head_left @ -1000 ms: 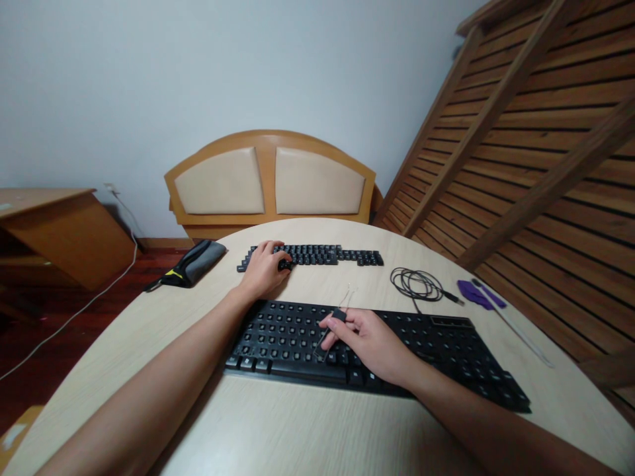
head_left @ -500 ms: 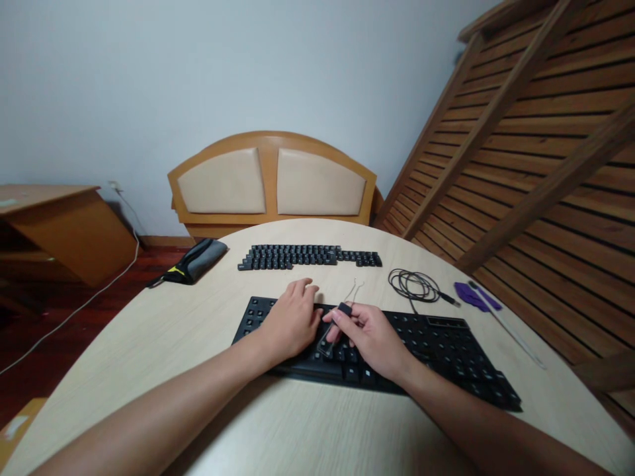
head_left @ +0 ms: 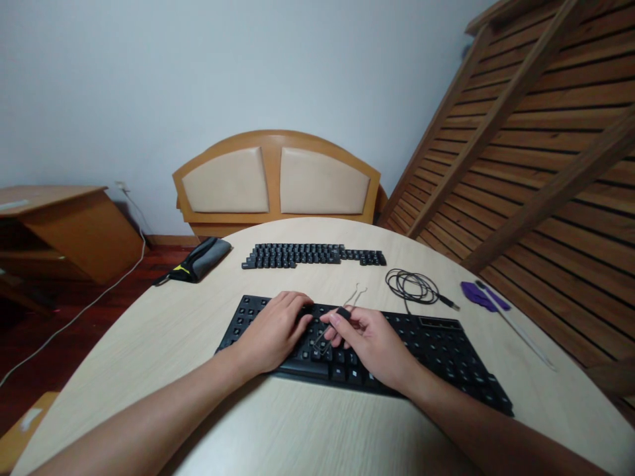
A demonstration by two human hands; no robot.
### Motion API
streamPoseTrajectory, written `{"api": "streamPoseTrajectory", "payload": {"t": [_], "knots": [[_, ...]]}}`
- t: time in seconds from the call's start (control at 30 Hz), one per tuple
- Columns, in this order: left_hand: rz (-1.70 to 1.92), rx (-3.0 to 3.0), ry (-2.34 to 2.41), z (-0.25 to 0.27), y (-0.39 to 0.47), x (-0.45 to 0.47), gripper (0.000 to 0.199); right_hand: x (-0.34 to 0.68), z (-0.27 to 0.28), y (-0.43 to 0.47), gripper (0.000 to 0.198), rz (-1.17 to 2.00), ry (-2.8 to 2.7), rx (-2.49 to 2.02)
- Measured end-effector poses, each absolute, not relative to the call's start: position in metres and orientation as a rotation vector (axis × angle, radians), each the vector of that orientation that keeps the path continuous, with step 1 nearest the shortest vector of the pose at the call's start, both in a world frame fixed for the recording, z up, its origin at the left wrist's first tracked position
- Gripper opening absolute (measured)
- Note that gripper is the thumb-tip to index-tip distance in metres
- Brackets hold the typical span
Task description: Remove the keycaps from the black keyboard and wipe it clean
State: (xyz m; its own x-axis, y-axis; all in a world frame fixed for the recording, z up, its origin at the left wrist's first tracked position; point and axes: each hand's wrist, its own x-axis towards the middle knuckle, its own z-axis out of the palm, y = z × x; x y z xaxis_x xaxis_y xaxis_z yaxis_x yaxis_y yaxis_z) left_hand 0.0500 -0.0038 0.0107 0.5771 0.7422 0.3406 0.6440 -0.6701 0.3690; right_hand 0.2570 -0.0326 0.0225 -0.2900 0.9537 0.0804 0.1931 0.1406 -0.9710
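A black keyboard (head_left: 449, 354) lies in front of me, with many of its keycaps off and bare switches showing on the left and right. My left hand (head_left: 278, 330) rests over its left half, fingers bent over the far edge and thumb apart, holding nothing I can see. Pinched in my right hand (head_left: 370, 337) is a wire keycap puller (head_left: 344, 312) with a black grip. One pair of its wire ends points up and away; the other reaches down over the keys near the space bar (head_left: 303, 367). My fingers partly cover the puller.
Removed keycaps (head_left: 297, 254) stand in rows beyond the keyboard. A coiled USB cable (head_left: 411, 287), a purple cloth (head_left: 483, 296) and a thin white stick (head_left: 520, 334) lie to the right. At the left table edge sits a dark pouch (head_left: 201, 260).
The keyboard has slid slightly left and toward me. My left hand has moved left with it, its fingers drawn closer together. My right hand still holds the puller.
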Motion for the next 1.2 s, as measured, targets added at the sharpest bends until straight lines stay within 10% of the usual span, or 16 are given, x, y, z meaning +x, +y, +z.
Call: {"api": "streamPoseTrajectory", "payload": {"t": [0.5, 1.2], "knots": [[0.411, 2.758, 0.866, 0.027, -0.016, 0.034, 0.037, 0.259, 0.013, -0.031, 0.033, 1.289, -1.68, -1.13], [0.466, 2.723, 0.846, 0.025, -0.018, 0.034, 0.039, 0.26, 0.011, -0.04, 0.031, 0.346, -2.34, -0.757]]}}
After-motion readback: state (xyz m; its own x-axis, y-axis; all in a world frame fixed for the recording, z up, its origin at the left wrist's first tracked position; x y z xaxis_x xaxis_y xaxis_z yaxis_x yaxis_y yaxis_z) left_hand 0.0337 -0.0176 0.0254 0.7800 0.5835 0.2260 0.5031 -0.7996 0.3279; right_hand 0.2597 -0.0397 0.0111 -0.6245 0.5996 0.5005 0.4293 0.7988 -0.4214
